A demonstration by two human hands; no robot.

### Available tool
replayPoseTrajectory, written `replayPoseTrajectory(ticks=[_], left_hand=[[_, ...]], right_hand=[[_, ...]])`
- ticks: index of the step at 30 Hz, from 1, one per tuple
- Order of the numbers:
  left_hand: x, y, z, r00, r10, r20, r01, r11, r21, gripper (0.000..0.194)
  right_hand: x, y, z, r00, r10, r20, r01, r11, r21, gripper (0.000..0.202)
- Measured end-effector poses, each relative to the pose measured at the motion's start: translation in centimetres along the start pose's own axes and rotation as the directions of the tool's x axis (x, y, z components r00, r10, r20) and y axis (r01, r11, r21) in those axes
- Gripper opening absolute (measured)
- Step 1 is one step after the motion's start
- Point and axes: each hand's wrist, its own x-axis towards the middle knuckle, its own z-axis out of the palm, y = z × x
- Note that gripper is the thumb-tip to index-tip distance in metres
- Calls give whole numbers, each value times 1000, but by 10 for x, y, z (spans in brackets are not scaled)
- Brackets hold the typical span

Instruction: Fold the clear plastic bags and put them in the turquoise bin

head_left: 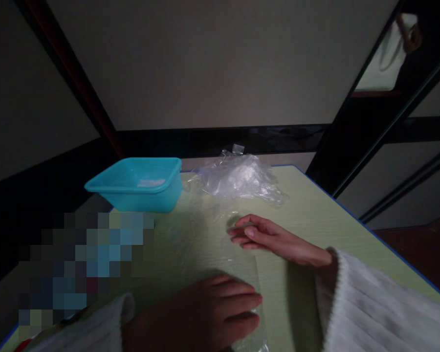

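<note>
A flat clear plastic bag (220, 252) lies on the pale table. My left hand (212, 310) is palm down on the near part of the bag, its fingers extended and slightly apart. Above the bag's right side, my right hand (262, 234) is turned partly sideways, fingers loosely curved and apart, with nothing gripped between them. A crumpled heap of clear plastic bags (242, 176) rests at the back of the table, beyond my right hand.
A turquoise basin (146, 198) with something whitish inside stands at the back left. The pale table (308, 215) has a blue edge. A blurred-out area covers the left side. Behind are large panels, and a white bag (388, 58) hangs at upper right.
</note>
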Motion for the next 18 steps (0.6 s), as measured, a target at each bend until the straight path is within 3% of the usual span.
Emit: replayPoseTrajectory(ticks=[3,5,7,10,13,16,18], left_hand=[[-3,-2,0,995,-10,-103,16,998,53,31],[-7,-9,0,965,-100,-242,132,984,122,33],[-13,-20,-2,859,-300,-415,392,906,157,22],[-25,-43,-6,639,-618,-459,737,663,132,23],[-39,-61,-9,519,-745,-420,850,502,161,29],[-49,-70,-9,445,-807,-388,892,437,114,32],[-51,-74,-8,380,-852,-359,912,411,-10,31]], right_hand=[[2,3,2,991,-123,-57,121,992,-36,33],[4,6,4,970,-231,-70,224,970,-99,28],[4,9,5,943,-324,-71,305,931,-202,23],[3,11,6,920,-386,-72,333,864,-378,22],[2,9,8,917,-396,-49,312,789,-530,23],[0,7,11,911,-412,11,327,705,-629,22],[0,5,12,908,-416,48,342,669,-660,21]])
